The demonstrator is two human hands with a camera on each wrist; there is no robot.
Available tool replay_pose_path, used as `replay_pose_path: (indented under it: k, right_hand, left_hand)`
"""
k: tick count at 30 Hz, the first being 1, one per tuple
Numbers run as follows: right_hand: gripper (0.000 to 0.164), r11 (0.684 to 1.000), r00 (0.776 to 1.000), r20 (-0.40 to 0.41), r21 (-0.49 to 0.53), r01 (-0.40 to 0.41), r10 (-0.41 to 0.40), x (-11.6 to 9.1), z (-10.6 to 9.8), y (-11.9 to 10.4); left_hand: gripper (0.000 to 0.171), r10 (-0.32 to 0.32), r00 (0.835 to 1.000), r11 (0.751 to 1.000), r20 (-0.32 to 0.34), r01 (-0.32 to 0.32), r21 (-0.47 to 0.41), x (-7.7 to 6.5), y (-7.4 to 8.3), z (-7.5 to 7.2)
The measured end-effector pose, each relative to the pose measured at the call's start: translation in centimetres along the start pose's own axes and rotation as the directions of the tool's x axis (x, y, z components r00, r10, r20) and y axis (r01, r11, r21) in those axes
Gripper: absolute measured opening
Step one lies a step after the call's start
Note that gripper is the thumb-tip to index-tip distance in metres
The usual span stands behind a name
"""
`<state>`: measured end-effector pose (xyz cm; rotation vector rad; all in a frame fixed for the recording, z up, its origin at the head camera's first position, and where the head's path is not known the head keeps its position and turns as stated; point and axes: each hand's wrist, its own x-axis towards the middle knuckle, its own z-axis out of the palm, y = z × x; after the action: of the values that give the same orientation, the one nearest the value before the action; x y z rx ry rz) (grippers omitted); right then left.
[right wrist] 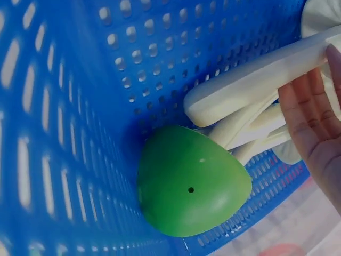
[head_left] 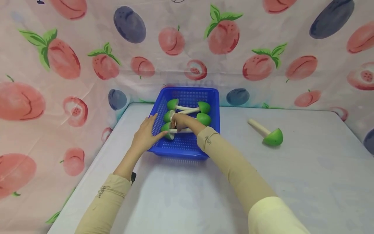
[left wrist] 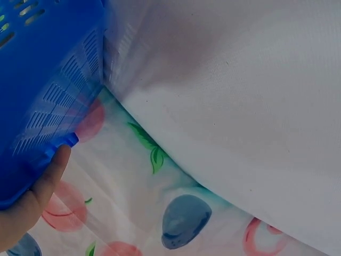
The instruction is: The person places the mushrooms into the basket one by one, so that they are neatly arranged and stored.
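Note:
Several toy mushrooms with green caps and pale stems lie in a blue basket [head_left: 178, 152]. My right hand [head_left: 181, 121] reaches inside and pinches the stem of the nearest mushroom [head_left: 166, 130], whose cap points left. In the right wrist view, fingers and thumb meet around that pale stem [right wrist: 256, 80], above another mushroom's green cap [right wrist: 194, 184]. My left hand [head_left: 145, 135] rests on the basket's left rim with fingers extended and the thumb reaching over the inside. One straight finger [left wrist: 50, 178] lies along the rim in the left wrist view.
Another green mushroom [head_left: 273, 137] lies on the white table [head_left: 315, 169], right of the basket. Behind the table and along its left side hangs a fruit-print cloth [head_left: 187, 42], close to the basket's back.

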<state>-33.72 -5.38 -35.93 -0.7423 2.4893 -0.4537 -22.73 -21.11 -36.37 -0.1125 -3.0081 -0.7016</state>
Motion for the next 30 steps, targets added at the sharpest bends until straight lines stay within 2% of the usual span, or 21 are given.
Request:
replay_pose_path:
  k: [4,6,11,13,19,20,24,30]
  right_hand:
    - [0.029,0.999,1.0,0.01,-0.026,-0.022,0.022,0.2,-0.4,-0.3]
    - [0.027,0.999,0.999,-0.02,-0.027,0.044,-0.045,2.7,0.1,1.6]
    - [0.031,0.994,0.994,0.031,0.016,0.104,-0.104,7.0,-0.2,5.1]
    - [0.031,0.994,0.993,0.061,0.058,0.096,-0.099,5.5,-1.3,4.6]
    - [0.025,0.991,0.995,0.0,0.092,0.094,-0.095,-0.9,-4.0,1.6]
    - [0.027,0.995,0.998,0.0,0.075,0.059,-0.059,-2.4,-4.5,0.5]
    - [0.029,0.996,0.998,-0.022,0.072,0.056,-0.054,-3.9,-5.3,0.1]
    - [0.029,0.995,0.995,-0.04,0.029,0.095,-0.094,-4.7,-5.7,0.1]
  left_hand:
    - [0.086,-0.005,1.0,1.0,0.002,0.005,0.007,-0.1,-0.2,0.0]
    - [0.085,-0.002,1.0,1.0,0.002,0.002,0.011,-0.1,-0.2,0.0]
    - [0.081,0.018,1.0,0.999,-0.001,-0.018,0.026,0.2,0.2,0.0]
    - [0.079,0.024,1.0,0.999,0.001,-0.024,0.031,0.3,0.3,0.0]
    - [0.077,0.024,1.0,0.999,0.005,-0.024,0.023,0.4,0.5,-0.1]
    - [0.077,0.024,1.0,1.0,0.002,-0.024,0.018,0.3,0.5,-0.1]
    - [0.08,0.022,1.0,1.0,-0.009,-0.022,0.003,0.4,0.4,-0.2]
    - [0.079,0.01,1.0,1.0,-0.013,-0.01,0.001,0.1,0.1,-0.1]
